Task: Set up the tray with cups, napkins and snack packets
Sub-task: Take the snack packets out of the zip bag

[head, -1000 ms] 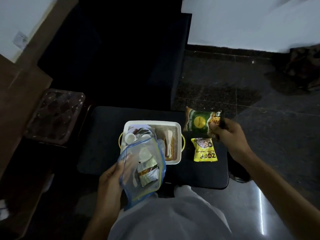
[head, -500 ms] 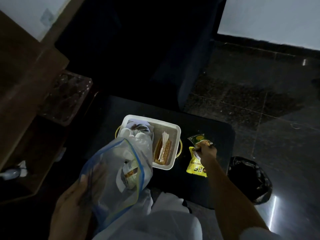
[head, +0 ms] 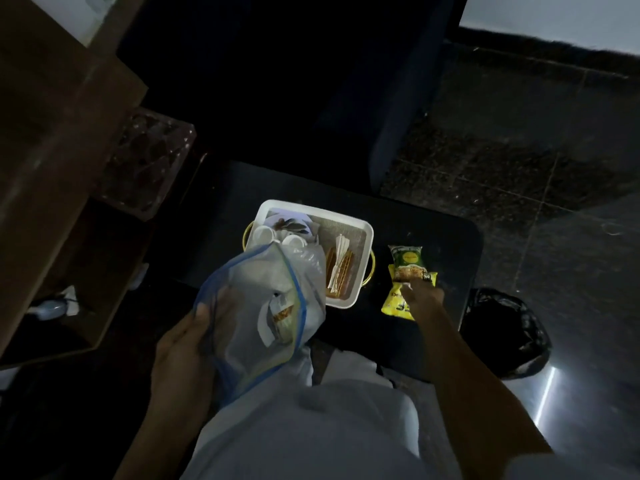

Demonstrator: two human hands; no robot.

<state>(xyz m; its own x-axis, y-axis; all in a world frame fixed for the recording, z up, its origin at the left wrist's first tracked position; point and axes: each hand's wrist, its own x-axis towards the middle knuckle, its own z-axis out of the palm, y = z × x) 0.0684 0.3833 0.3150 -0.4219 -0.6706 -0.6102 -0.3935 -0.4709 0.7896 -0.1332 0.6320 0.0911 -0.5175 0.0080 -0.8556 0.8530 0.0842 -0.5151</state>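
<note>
A white tray (head: 367,229) stands on a dark padded stool (head: 453,237). White cups (head: 263,234) sit in its left part and paper napkins (head: 341,268) lie in its right part. My left hand (head: 183,351) holds a clear zip bag (head: 242,299) with a blue seal over the tray's near left corner; a small snack packet (head: 282,315) shows inside it. Right of the tray, a green snack packet (head: 408,262) lies across a yellow snack packet (head: 394,304). My right hand (head: 421,296) pinches the green packet's near end, covering part of the yellow one.
A black bin bag (head: 507,336) sits on the dark tiled floor right of the stool. A wooden cabinet (head: 52,140) and a clear plastic box (head: 149,168) stand at the left. A dark armchair (head: 311,81) rises behind the stool.
My right hand brought the green packet down from the air and laid it over the yellow packet. The zip bag in my left hand stays over the tray's near left corner.
</note>
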